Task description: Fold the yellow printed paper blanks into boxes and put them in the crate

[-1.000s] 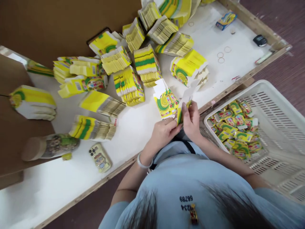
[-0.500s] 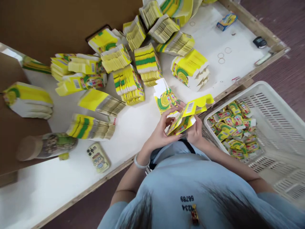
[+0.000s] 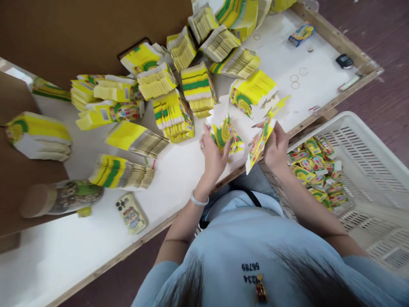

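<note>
My left hand [image 3: 213, 154] is at the front of the table, thumb and fingers gripping a yellow and green printed carton [image 3: 226, 133] with white flaps; it looks bent, and part of it is behind the hand. To the right, my right hand [image 3: 275, 149] pinches another carton [image 3: 260, 143], which is tilted up nearly edge-on above the table's edge. Whether other cartons lie beneath the left one is hard to make out. Just beyond the hands sits a stack of flattened cartons [image 3: 255, 89].
Several bundles of flat cartons [image 3: 198, 83] cover the middle of the white table [image 3: 179, 170]. A phone [image 3: 131, 213] and a jar [image 3: 70, 196] lie at the left. A white plastic basket [image 3: 367, 149] with small filled boxes stands at the right. A blue box [image 3: 302, 34] is farther back.
My hands were together on one carton; now they are apart. The right hand has moved right with a carton, while the left has reached forward onto the carton on the table.
</note>
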`<state>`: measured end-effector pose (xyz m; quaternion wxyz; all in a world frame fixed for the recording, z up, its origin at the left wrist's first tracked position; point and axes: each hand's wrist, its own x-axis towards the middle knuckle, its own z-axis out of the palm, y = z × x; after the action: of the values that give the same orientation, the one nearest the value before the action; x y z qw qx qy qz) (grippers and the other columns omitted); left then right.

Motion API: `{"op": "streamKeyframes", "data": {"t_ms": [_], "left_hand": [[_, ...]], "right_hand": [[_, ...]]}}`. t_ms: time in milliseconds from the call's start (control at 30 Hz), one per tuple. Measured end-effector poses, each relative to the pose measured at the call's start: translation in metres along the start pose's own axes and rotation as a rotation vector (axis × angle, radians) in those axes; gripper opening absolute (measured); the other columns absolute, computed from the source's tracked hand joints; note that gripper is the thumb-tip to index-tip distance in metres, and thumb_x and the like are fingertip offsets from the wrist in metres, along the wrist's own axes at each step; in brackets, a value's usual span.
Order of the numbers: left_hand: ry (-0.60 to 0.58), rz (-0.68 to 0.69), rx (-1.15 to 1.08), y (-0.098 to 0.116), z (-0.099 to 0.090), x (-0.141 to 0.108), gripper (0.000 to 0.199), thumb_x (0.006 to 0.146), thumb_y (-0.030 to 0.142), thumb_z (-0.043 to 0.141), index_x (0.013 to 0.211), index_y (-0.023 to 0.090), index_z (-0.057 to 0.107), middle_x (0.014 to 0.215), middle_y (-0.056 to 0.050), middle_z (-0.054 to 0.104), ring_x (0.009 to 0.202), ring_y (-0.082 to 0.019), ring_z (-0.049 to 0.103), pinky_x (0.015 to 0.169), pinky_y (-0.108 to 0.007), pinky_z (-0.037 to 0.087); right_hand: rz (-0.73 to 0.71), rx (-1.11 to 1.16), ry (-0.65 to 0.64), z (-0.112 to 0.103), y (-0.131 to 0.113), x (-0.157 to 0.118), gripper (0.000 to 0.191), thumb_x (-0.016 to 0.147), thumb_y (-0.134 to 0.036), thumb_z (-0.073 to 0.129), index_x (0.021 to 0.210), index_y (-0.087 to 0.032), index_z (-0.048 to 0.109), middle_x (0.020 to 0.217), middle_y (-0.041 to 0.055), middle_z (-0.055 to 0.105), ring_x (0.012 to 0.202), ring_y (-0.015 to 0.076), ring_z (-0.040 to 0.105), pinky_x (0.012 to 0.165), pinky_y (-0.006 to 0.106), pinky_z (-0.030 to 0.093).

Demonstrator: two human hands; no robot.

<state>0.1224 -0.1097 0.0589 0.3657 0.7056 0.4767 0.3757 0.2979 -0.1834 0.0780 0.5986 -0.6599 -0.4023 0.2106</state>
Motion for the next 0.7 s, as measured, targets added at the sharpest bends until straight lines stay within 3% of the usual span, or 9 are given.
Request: {"op": "streamKeyframes", "data": {"t_ms": [67,100,200,267,367,467,533,633,700], "left_hand": [[0.043,0.150,-0.031,0.007,-0.005,-0.006,0.088,0.092,0.065,0.066,0.160,0.021,0.030,0.168,-0.023,0.032,0.160,-0.038,0.025,0.131,-0.060,0.021],[-0.037,0.209,-0.110,0.012,-0.008,-0.011,0.089,0.094,0.065,0.064,0.163,0.024,0.024,0.170,-0.020,0.028,0.161,-0.036,0.025,0.131,-0.059,0.024],[-0.494,0.242,-0.397,0.028,-0.013,-0.031,0.093,0.096,0.067,0.058,0.168,0.033,0.009,0.167,-0.017,0.036,0.155,-0.035,0.040,0.124,-0.055,0.039],[-0.673,0.179,-0.498,0.035,-0.013,-0.043,0.096,0.099,0.065,0.057,0.169,0.033,-0.001,0.165,-0.018,0.041,0.151,-0.035,0.046,0.122,-0.055,0.041],[-0.660,0.132,-0.534,0.039,-0.011,-0.054,0.086,0.105,0.059,0.047,0.170,0.033,-0.003,0.166,-0.017,0.040,0.149,-0.032,0.048,0.123,-0.053,0.041],[-0.587,0.111,-0.487,0.035,-0.013,-0.061,0.073,0.108,0.055,0.042,0.170,0.034,0.010,0.169,-0.013,0.038,0.153,-0.031,0.043,0.126,-0.051,0.038],[-0.530,0.065,-0.457,0.031,-0.015,-0.064,0.064,0.108,0.052,0.041,0.167,0.033,0.025,0.165,-0.012,0.045,0.151,-0.031,0.046,0.126,-0.051,0.038],[-0.459,-0.034,-0.479,0.029,-0.018,-0.070,0.054,0.109,0.052,0.041,0.156,0.026,0.044,0.149,-0.013,0.061,0.137,-0.029,0.059,0.116,-0.047,0.048],[-0.424,-0.097,-0.515,0.028,-0.018,-0.075,0.050,0.109,0.054,0.042,0.147,0.023,0.053,0.135,-0.012,0.069,0.121,-0.025,0.067,0.104,-0.041,0.055]], "right_hand": [[-0.006,-0.059,-0.039,-0.001,-0.008,-0.004,0.041,0.106,-0.060,0.042,0.100,-0.025,0.065,0.070,-0.0014,0.061,0.063,0.0178,0.061,0.063,0.032,0.050],[-0.036,-0.086,-0.047,-0.001,-0.013,-0.007,0.041,0.106,-0.058,0.041,0.099,-0.026,0.065,0.073,-0.0001,0.062,0.067,0.0190,0.062,0.067,0.034,0.052],[-0.241,-0.140,-0.030,0.004,-0.026,-0.018,0.043,0.107,-0.055,0.036,0.102,-0.028,0.069,0.095,0.0060,0.068,0.098,0.0266,0.066,0.092,0.046,0.054],[-0.349,-0.135,-0.047,0.008,-0.031,-0.024,0.042,0.107,-0.053,0.034,0.106,-0.031,0.070,0.106,0.0077,0.069,0.119,0.0310,0.062,0.110,0.054,0.046],[-0.250,-0.051,-0.139,0.013,-0.034,-0.033,0.038,0.108,-0.049,0.034,0.112,-0.031,0.068,0.103,0.0068,0.070,0.117,0.0299,0.065,0.112,0.055,0.046],[-0.047,0.017,-0.179,0.014,-0.033,-0.040,0.036,0.108,-0.051,0.039,0.107,-0.026,0.065,0.092,0.0045,0.069,0.092,0.0234,0.068,0.096,0.044,0.055],[0.020,0.015,-0.158,0.013,-0.034,-0.043,0.038,0.106,-0.055,0.043,0.094,-0.025,0.062,0.082,0.0016,0.064,0.076,0.0188,0.063,0.080,0.036,0.055],[0.097,0.037,-0.150,0.014,-0.038,-0.050,0.043,0.103,-0.058,0.051,0.076,-0.025,0.048,0.065,-0.0050,0.047,0.058,0.0127,0.045,0.054,0.026,0.041],[0.168,0.102,-0.150,0.017,-0.039,-0.055,0.043,0.101,-0.059,0.057,0.077,-0.025,0.047,0.060,-0.0078,0.042,0.052,0.0103,0.038,0.048,0.023,0.033]]}}
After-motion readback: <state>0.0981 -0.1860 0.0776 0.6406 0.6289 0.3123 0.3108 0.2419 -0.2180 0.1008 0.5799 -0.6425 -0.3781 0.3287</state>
